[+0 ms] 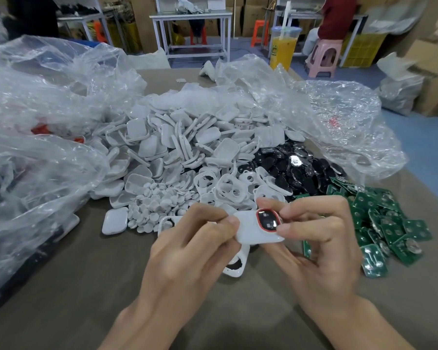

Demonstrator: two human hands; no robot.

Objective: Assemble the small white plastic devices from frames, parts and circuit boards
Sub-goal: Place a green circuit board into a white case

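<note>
left hand (187, 253), right hand (321, 248): fingers pinch white device (249, 232) by edges | parts pile (187, 147) just behind

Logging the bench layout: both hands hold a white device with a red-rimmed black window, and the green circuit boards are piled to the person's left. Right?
No. The head view shows the green circuit boards piled to the person's right. The left hand and right hand do hold the white device.
</note>
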